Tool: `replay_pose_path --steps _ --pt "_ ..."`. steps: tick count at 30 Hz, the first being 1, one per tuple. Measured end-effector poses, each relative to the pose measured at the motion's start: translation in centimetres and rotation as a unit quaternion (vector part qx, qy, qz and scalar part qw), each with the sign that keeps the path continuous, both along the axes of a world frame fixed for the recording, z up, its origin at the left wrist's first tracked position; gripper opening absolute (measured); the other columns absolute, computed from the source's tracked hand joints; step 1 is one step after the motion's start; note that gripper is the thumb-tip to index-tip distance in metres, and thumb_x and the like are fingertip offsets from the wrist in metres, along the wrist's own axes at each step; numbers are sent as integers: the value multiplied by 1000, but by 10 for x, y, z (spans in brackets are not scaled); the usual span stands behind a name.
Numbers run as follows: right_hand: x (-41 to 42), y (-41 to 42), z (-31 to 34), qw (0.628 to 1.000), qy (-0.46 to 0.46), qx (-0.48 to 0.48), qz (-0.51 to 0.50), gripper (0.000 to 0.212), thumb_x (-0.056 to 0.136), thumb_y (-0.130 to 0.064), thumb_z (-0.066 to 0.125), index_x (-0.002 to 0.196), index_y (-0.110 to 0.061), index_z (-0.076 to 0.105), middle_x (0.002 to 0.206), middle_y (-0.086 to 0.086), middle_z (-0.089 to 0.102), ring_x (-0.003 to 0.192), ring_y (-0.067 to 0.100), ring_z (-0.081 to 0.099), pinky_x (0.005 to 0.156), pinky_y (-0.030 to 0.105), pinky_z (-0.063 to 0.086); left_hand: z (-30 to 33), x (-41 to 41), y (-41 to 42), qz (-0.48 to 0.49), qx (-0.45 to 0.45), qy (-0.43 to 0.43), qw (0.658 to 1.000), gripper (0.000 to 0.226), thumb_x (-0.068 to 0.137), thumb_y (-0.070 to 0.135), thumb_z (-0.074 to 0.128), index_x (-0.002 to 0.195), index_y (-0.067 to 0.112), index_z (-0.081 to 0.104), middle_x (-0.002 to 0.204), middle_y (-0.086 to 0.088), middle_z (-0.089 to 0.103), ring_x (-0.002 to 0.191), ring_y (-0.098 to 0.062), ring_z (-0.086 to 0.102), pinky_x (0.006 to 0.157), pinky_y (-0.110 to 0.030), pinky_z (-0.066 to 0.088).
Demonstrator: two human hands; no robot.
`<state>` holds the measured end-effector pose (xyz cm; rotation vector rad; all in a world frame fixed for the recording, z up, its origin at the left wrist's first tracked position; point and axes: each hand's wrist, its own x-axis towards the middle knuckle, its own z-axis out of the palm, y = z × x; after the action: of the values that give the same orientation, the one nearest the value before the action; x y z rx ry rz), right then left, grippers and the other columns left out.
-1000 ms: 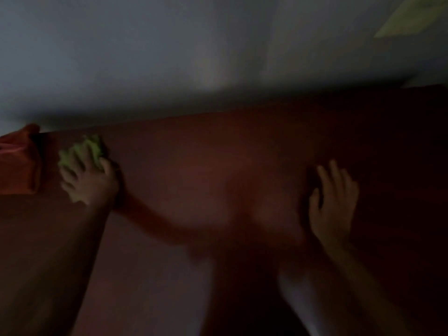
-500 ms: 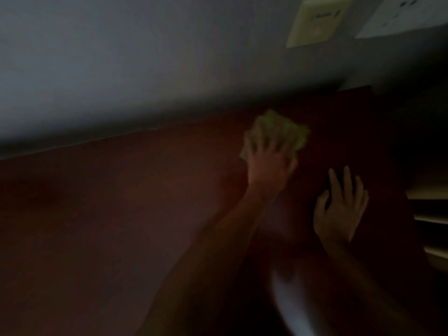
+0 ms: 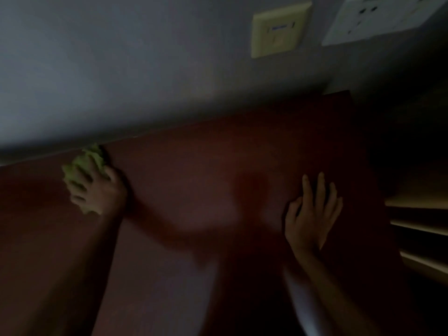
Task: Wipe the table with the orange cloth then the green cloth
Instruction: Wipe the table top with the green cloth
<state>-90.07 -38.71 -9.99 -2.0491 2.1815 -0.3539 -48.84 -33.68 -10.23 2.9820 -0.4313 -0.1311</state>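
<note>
Left hand (image 3: 97, 190) bunches green cloth (image 3: 83, 164) on table (image 3: 194, 170) by the wall, swept back across from beside flat, open right hand (image 3: 312, 214) half a sec ago; green-cloth pass underway.

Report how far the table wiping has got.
Orange stage looks finished: no orange cloth is in view. In hand: the left hand presses the crumpled green cloth on the dark red-brown table near the wall; the right hand rests flat. Remaining green passes: unclear.
</note>
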Motion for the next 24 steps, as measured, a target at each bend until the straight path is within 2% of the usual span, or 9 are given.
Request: replay_pose_path --steps 3,6,8,11,14,16,19,21,24 --pt "-1 0 1 1000 -2 12 5 51 92 -21 42 143 -19 45 157 11 32 143 37 27 118 53 15 -8 -81 -34 -165 -12 -27 986 59 92 42 35 146 22 43 156 -18 32 143 -46 25 113 -61 17" --pt "-2 -1 3 1000 -26 12 3 50 93 -22 39 142 -19 46 157 9 32 143 35 27 119 52 15 -5 -186 -75 -333 -27 -28 942 59 87 43 39 144 28 46 153 -15 38 141 -47 28 111 -64 21" --pt "-5 -1 2 997 -74 -6 2 48 93 -22 37 139 -16 49 154 9 38 142 33 31 118 49 16 -1 -259 -85 -452 -40 -1 891 58 87 46 39 143 32 47 154 -12 39 142 -46 26 111 -66 20" --pt "-16 3 -2 986 -161 -45 17 46 96 -21 33 136 -7 51 146 15 47 135 34 42 116 48 24 4 -325 -77 -615 -31 43 786 58 91 50 38 146 33 42 158 -4 32 147 -41 15 114 -63 16" --pt "-24 6 -1 975 -212 -46 44 46 96 -18 34 137 -2 49 145 17 46 133 34 41 114 45 27 3 -310 -78 -672 -50 39 737 59 91 53 44 147 34 41 158 -1 32 147 -38 18 117 -57 13" --pt "-28 5 2 970 -239 -29 46 47 95 -16 35 139 -4 47 150 14 42 137 30 37 116 40 26 0 -270 -90 -647 -36 9 762 60 90 51 41 148 34 39 159 -3 30 146 -37 22 115 -57 19" --pt "-46 1 11 962 -272 1 39 49 94 -18 34 141 -10 45 153 3 37 141 21 35 117 31 25 -1 -192 -113 -486 -19 -31 873 60 89 49 37 148 36 39 158 -6 32 144 -38 27 113 -56 24" --pt "-67 4 11 963 -266 16 45 48 96 -24 32 143 -18 42 154 -3 35 143 16 34 117 40 29 1 -156 -125 -351 -7 -11 936 61 90 48 31 148 33 38 158 -8 32 145 -41 22 115 -58 17" --pt "-86 13 14 967 -251 27 42 47 98 -32 30 145 -29 37 154 -5 37 144 14 33 114 49 33 12 -180 -131 -301 -20 31 953 61 90 46 29 147 28 42 156 -11 34 144 -46 20 114 -63 15"
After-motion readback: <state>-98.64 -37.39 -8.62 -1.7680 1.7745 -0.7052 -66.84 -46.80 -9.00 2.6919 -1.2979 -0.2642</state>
